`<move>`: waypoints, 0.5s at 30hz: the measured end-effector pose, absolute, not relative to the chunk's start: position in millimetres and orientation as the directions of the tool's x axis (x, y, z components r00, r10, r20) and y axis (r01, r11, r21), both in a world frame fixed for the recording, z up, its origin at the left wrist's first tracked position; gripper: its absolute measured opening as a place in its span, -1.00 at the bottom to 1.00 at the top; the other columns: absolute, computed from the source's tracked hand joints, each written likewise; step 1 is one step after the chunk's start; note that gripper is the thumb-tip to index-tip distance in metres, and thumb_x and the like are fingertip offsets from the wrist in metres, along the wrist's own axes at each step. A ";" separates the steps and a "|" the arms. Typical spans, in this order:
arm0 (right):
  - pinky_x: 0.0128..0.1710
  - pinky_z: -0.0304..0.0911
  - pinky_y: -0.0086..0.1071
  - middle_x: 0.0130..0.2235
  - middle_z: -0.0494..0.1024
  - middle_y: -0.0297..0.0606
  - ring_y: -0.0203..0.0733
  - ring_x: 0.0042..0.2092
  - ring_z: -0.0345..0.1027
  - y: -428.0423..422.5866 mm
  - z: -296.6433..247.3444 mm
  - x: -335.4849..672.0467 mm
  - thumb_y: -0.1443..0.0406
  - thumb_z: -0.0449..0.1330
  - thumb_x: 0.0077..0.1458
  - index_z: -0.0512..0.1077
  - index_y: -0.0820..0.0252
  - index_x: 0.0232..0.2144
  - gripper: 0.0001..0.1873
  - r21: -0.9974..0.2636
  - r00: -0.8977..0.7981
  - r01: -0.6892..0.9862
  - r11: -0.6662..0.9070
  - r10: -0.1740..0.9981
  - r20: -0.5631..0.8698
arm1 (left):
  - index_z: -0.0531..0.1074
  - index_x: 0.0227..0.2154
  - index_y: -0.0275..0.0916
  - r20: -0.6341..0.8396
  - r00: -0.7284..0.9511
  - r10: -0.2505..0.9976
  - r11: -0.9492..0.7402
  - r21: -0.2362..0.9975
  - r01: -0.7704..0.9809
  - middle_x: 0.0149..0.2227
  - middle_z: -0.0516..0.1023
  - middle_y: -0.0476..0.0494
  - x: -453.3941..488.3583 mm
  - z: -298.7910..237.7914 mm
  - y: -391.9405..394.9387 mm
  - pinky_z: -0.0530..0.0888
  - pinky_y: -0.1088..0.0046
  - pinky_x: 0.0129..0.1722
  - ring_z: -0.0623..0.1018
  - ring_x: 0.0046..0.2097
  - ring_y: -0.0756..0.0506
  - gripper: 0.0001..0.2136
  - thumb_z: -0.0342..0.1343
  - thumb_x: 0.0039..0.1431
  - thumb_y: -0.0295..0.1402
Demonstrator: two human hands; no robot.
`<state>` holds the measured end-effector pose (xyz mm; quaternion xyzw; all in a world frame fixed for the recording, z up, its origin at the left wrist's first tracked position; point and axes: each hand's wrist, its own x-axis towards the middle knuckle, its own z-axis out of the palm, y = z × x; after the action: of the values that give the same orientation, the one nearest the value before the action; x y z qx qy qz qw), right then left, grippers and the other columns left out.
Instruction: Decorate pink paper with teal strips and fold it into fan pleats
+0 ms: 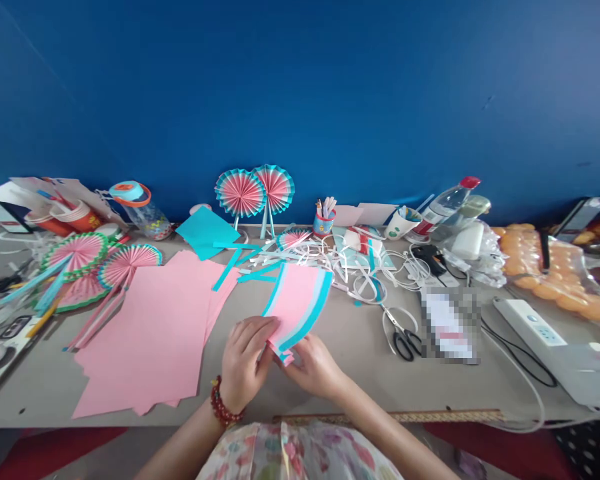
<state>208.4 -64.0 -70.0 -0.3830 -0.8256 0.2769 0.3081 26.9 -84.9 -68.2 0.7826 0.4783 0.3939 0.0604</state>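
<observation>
Both hands work on a pink paper sheet (300,297) edged with white and teal strips, lying on the grey table (360,373). My left hand (245,363), with a red bead bracelet on the wrist, pinches the sheet's near end where it is folded into narrow pleats. My right hand (314,367) grips the same folded end from the right. The far end of the sheet lies flat toward the wall.
A stack of pink paper (150,340) lies to the left, with finished pleated fans (80,257) beyond it. Two fans on sticks (255,192) stand at the wall. Scissors (403,337), paper strips (325,257), cups, a bottle (445,203), a power strip (530,320) and a ruler (430,417) are around.
</observation>
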 end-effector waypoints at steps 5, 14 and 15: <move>-0.23 0.39 -0.30 -0.20 0.53 -0.18 -0.15 -0.22 0.46 -64.3 -70.0 240.5 0.38 0.00 0.17 0.36 0.10 -0.10 -0.73 -0.741 -0.222 0.498 0.451 0.892 0.394 | 0.42 0.09 -0.10 0.502 0.308 0.809 -0.464 0.222 0.858 -0.06 0.55 -0.18 10.1 -62.2 -65.9 0.40 0.20 -0.05 0.49 -0.06 -0.17 -0.67 -0.04 0.33 -0.47; -0.06 0.26 -0.21 -0.15 0.58 -0.17 -0.10 -0.11 0.39 -72.1 -74.4 241.3 0.34 0.02 0.30 0.47 0.13 -0.14 -0.77 -0.314 -0.552 0.688 0.655 0.752 0.360 | 0.45 -0.09 -0.22 0.278 0.523 0.806 -0.576 0.160 0.802 -0.22 0.52 -0.14 36.8 -75.9 -70.6 0.38 0.29 -0.19 0.46 -0.15 -0.13 -0.80 -0.04 0.35 -0.46; -0.11 0.27 -0.24 -0.20 0.59 -0.18 -0.12 -0.16 0.39 -70.7 -78.1 242.7 0.36 0.00 0.31 0.48 0.14 -0.19 -0.77 -0.328 -0.550 0.688 0.647 0.760 0.346 | 0.44 -0.10 -0.23 0.267 0.526 0.807 -0.577 0.170 0.799 -0.20 0.52 -0.14 34.9 -77.2 -71.9 0.38 0.29 -0.18 0.46 -0.14 -0.13 -0.81 -0.05 0.35 -0.47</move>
<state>242.7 -70.7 -78.1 -0.4130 -0.8769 0.0769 0.2336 34.9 -71.9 -77.2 0.8734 0.4599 0.1598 0.0131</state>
